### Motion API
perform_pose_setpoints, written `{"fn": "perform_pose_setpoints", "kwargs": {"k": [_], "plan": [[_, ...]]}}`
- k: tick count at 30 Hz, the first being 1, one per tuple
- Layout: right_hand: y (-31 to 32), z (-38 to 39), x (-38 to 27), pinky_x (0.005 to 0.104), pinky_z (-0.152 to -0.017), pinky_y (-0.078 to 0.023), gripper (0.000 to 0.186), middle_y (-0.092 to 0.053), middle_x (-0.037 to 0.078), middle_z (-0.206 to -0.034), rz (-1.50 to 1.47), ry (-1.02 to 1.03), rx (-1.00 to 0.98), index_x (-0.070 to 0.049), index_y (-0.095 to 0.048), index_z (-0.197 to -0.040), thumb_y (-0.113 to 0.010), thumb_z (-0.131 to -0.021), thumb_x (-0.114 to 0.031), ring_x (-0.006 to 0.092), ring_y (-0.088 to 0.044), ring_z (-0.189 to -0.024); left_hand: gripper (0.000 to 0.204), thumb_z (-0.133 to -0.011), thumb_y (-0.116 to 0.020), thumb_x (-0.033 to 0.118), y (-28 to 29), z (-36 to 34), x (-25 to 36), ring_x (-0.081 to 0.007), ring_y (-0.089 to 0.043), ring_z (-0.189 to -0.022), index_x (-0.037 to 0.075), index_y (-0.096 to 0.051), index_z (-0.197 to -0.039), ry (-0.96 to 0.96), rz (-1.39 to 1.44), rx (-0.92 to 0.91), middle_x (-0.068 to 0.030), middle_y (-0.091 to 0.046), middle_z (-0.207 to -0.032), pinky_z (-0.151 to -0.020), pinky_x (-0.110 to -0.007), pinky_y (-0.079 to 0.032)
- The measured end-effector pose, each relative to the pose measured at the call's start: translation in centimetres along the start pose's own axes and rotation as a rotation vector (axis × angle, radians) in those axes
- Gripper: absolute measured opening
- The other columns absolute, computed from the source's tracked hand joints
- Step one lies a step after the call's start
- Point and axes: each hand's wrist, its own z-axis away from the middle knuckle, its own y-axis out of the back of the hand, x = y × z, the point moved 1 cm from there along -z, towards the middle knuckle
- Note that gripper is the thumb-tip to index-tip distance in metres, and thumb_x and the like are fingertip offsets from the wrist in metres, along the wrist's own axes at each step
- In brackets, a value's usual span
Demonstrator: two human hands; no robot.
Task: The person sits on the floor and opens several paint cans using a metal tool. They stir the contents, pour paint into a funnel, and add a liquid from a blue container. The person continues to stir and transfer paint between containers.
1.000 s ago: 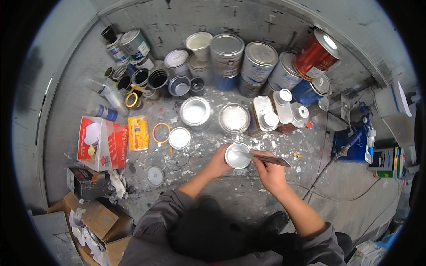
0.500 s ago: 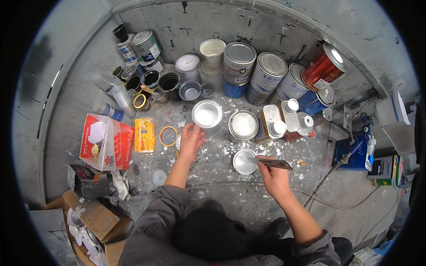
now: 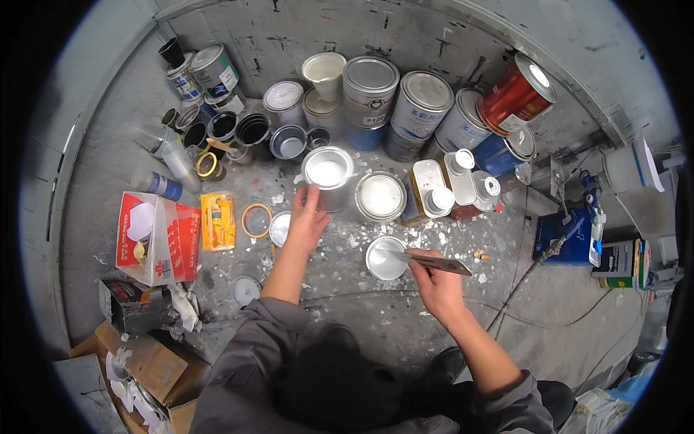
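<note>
An open metal can (image 3: 327,168) of white paint stands in front of the row of tins. My left hand (image 3: 308,220) is at its near left side, fingers stretched toward the wall and apparently touching it. No grip around the can shows. A putty knife (image 3: 447,265) with a brown handle is held in my right hand (image 3: 438,286). Its pale blade reaches left into a small round container (image 3: 387,257) of white material. Between this container and the tins sits another can (image 3: 381,196) with a white top.
Tins and dark cups line the back wall, with a red tin (image 3: 517,95) stacked at the right. White-capped bottles (image 3: 431,189) stand beside the paint can. Leftward lie a tape roll (image 3: 256,220), a yellow pack (image 3: 217,221) and a red box (image 3: 179,246). A hose (image 3: 515,298) crosses the floor.
The view has shifted, moving most things leftward and up. The open paint can sits slightly farther back relative to its neighbours. My right hand keeps the putty knife in the small container.
</note>
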Motion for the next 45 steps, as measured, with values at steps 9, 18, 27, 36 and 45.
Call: {"fn": "perform_pose_setpoints", "kwargs": {"k": [9, 18, 27, 36, 45], "plan": [[0.7, 0.0, 0.6, 0.0352, -0.071, -0.056, 0.018, -0.077, 0.010, -0.098, 0.000, 0.048, 0.036, -0.007, -0.079, -0.113, -0.071, -0.100, -0.015, 0.0252, -0.074, -0.078, 0.082, -0.092, -0.077, 0.062, 0.4, 0.8, 0.6, -0.0358, -0.057, -0.117, 0.012, -0.041, -0.147, -0.099, 0.061, -0.044, -0.0108, -0.053, -0.131, -0.102, -0.054, -0.052], [2.2, -0.3, 0.9, 0.0403, -0.070, -0.056, 0.016, -0.079, 0.014, -0.104, -0.015, 0.077, 0.036, -0.002, -0.079, -0.104, -0.072, -0.097, -0.014, 0.0336, -0.074, -0.082, 0.072, -0.099, -0.077, 0.039, 2.1, 12.8, 2.0, -0.0258, -0.059, -0.123, 0.012, -0.035, -0.150, -0.233, -0.059, -0.046, -0.0129, -0.046, -0.148, -0.106, -0.050, -0.053], [3.1, 0.2, 1.4, 0.0350, -0.072, -0.053, 0.020, -0.073, 0.013, -0.082, -0.099, 0.148, 0.093, 0.001, -0.078, -0.114, -0.073, -0.098, -0.009, 0.0201, -0.066, -0.074, 0.079, -0.085, -0.088, 0.013, -0.1, 16.8, -1.3, -0.0243, -0.051, -0.126, 0.009, -0.039, -0.148, -0.433, -0.355, -0.013, -0.0115, -0.045, -0.146, -0.102, -0.038, -0.051], [3.9, 0.9, 2.0, 0.0349, -0.067, -0.050, 0.020, -0.069, 0.010, -0.078, -0.156, 0.099, 0.086, -0.001, -0.078, -0.115, -0.073, -0.099, -0.011, 0.0176, -0.059, -0.069, 0.082, -0.080, -0.090, 0.007, -3.8, 18.8, -0.6, -0.0260, -0.052, -0.134, 0.009, -0.040, -0.145, -0.501, -0.567, 0.038, -0.0155, -0.044, -0.145, -0.111, -0.046, -0.052], [4.0, 1.1, 2.3, 0.0354, -0.070, -0.053, 0.021, -0.073, 0.012, -0.083, -0.157, 0.105, 0.104, -0.002, -0.078, -0.116, -0.072, -0.100, -0.013, 0.0186, -0.063, -0.073, 0.090, -0.071, -0.097, 0.011, -4.2, 19.1, -0.6, -0.0330, -0.041, -0.149, 0.008, -0.042, -0.142, -0.670, -0.832, 0.086, -0.0238, -0.024, -0.165, -0.111, -0.048, -0.052]]}}
